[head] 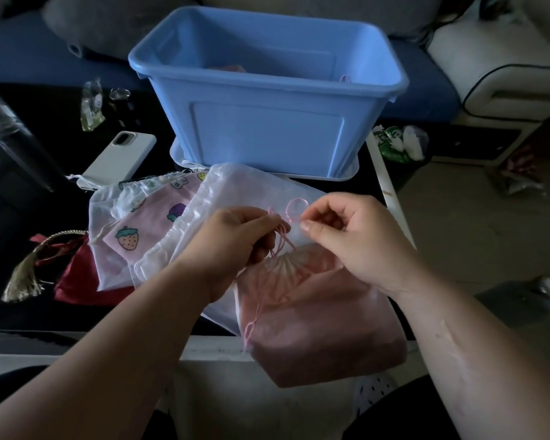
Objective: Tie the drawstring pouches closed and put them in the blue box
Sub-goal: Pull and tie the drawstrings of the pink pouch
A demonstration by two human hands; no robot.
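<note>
The pink drawstring pouch, at six o'clock from the blue box, is held gathered by the left hand, which pinches its cords, seemingly so the neck cannot reopen. A cord loop is pinched by the right hand, apparently for knotting. Lettering on the green packet at three o'clock cannot be read.

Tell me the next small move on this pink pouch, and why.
Probably draw the hands apart to snug the knot: the pink pouch is already gathered shut, the left hand pinches its cords, and the right hand pinches an open loop.
</note>
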